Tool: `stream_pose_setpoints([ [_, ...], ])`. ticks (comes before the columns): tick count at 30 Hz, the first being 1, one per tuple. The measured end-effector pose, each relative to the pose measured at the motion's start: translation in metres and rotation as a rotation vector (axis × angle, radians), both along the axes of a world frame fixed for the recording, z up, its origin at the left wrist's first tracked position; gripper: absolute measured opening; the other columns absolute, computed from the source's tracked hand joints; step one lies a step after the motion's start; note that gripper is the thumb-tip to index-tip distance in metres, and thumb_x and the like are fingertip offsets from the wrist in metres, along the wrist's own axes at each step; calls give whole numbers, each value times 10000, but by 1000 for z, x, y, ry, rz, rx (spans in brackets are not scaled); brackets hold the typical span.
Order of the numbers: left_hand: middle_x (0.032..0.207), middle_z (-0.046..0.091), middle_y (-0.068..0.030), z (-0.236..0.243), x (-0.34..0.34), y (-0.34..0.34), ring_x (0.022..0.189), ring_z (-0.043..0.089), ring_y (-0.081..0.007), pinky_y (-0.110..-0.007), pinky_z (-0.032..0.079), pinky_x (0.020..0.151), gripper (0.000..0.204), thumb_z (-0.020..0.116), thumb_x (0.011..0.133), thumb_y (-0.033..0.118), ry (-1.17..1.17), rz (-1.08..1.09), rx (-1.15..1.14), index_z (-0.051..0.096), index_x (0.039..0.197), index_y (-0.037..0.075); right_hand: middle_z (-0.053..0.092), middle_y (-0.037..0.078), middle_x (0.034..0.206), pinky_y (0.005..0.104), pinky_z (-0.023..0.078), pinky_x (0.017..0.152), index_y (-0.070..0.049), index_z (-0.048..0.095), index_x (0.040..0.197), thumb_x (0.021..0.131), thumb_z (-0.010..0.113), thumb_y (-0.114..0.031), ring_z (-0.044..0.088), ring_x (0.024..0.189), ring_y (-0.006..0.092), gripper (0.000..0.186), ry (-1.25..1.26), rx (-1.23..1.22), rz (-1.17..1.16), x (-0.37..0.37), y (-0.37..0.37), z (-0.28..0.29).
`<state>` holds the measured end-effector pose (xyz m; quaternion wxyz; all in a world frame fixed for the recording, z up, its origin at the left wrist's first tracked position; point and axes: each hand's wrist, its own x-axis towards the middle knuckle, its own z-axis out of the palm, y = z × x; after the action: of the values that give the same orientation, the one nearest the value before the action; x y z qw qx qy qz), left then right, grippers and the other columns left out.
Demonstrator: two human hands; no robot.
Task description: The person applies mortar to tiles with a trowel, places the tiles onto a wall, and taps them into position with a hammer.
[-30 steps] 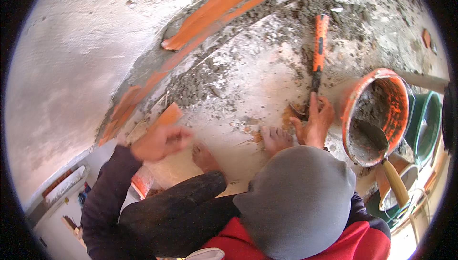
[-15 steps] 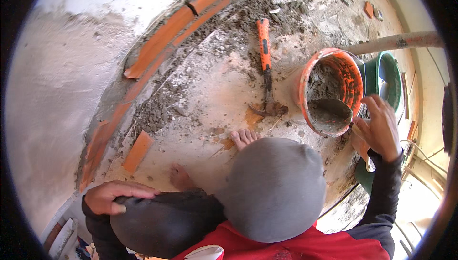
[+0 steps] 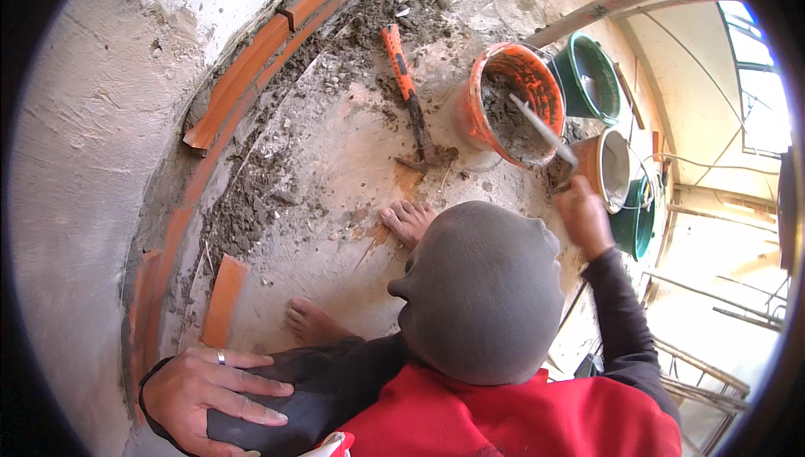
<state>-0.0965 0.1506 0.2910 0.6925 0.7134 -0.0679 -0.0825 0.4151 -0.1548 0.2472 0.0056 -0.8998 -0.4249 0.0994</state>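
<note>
My right hand (image 3: 584,215) is closed around the handle of a trowel (image 3: 543,128). Seen nearly edge-on, its blade slants over an orange bucket (image 3: 475,113). Grey wet mortar (image 3: 510,113) lies inside that bucket; whether the blade touches it I cannot tell. My left hand (image 3: 220,398), with a ring on one finger, rests spread on my dark-clothed left knee and holds nothing. A hammer (image 3: 408,92) with an orange and black handle lies on the floor left of the bucket. Nearest the left hand is a loose terracotta tile strip (image 3: 225,299).
A row of terracotta tiles (image 3: 248,71) runs along the wall's foot. Mortar crumbs (image 3: 243,218) litter the floor beside it. Right of the orange bucket stand a green bucket (image 3: 575,80), a pale-filled bucket (image 3: 594,168) and another green one (image 3: 644,226). A long pole (image 3: 616,6) lies behind.
My right hand has gripped the trowel and lifted its blade up from the mortar. My left hand has spread flatter on the knee. The view has shifted, so the buckets appear farther left and higher.
</note>
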Motion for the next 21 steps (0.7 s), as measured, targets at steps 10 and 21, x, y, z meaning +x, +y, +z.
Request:
stream_pose_setpoints([
  [10,1152,696,-186,-12,-21,14,1019,691,-361,-503,524,962,458,823,636,320,-157,-50,-29,764,1035,104,675,236,940,487,487,745,-66,534,1067,947,537,-209,657,883,416,187,34,62,-314,-78,-105,-65],
  [21,1168,685,-207,-30,-10,23,1038,683,-355,-486,500,991,476,800,645,249,-282,-63,-132,744,1074,52,630,144,968,458,482,784,-62,546,1196,902,575,-136,610,884,359,304,82,156,712,-174,73,-172],
])
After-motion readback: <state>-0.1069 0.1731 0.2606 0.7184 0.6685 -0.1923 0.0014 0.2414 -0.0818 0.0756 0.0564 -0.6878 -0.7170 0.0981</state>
